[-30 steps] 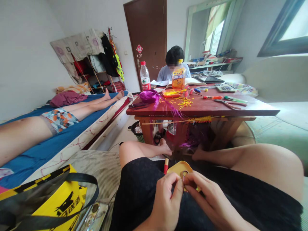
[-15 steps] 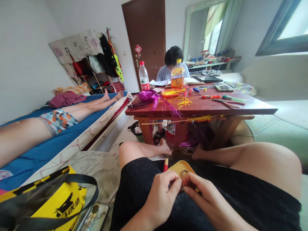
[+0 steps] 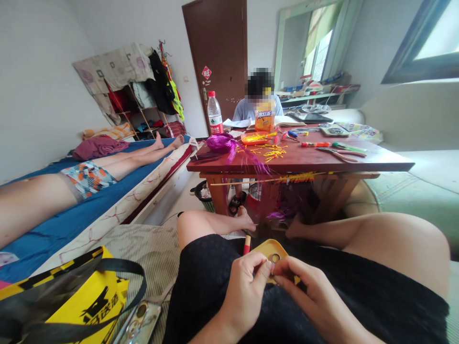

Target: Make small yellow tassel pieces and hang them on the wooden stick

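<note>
My left hand (image 3: pixel 247 282) and my right hand (image 3: pixel 304 282) meet over my lap, thumbs and forefingers pinched close together. Something tiny sits between the fingertips, too small to make out. Just beyond the fingers a yellow tray (image 3: pixel 267 246) rests on my black clothing, partly covered by both hands. A small ring-shaped thing (image 3: pixel 275 258) shows in the tray, close to my right fingertips. Left of the tray stands a red stick with a pale wooden end (image 3: pixel 247 245).
Ahead, a reddish table (image 3: pixel 308 160) bears purple strands (image 3: pixel 222 143), yellow pieces (image 3: pixel 274 152), pliers (image 3: pixel 339 155) and two bottles. Another person (image 3: pixel 260 100) sits behind it. On the left, someone lies on a bed (image 3: pixel 143 184); a yellow bag (image 3: pixel 89 306) stands nearby.
My fingertips have shifted slightly and remain pinched together. The ring-shaped thing in the tray shows a little more clearly. Nothing else has visibly moved.
</note>
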Motion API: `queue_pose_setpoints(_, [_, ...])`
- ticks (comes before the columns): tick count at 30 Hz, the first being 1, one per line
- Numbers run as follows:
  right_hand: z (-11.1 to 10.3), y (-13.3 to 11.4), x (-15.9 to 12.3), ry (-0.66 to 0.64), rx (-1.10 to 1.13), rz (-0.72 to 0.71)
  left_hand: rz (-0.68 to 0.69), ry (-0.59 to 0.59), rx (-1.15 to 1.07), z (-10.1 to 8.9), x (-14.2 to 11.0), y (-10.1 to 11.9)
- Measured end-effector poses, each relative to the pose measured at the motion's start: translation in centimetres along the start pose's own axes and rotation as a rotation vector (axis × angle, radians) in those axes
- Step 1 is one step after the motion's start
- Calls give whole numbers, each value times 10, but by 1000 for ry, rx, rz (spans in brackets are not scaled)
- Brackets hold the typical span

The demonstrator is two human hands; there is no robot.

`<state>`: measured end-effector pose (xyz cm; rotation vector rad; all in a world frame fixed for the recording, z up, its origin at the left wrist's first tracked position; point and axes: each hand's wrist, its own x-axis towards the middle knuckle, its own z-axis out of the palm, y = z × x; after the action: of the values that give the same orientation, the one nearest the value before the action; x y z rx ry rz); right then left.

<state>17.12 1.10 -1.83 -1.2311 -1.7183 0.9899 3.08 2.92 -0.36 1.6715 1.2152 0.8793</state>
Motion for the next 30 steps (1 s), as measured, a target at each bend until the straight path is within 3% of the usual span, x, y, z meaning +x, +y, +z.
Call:
queue_pose_setpoints(10, [4,-5,5,35,114,20,-24,65,-136,4,0,-2])
queue_pose_setpoints(19, [3,3,3,9,110,-26,100,103,82,4,4,3])
queue_pose_setpoints(25, [5,7,1,-5,145,18,260,138,362,10,5,-5])
queue_pose_setpoints(30, [5,8,1,-1,178,52,241,133,350,14,9,-8])
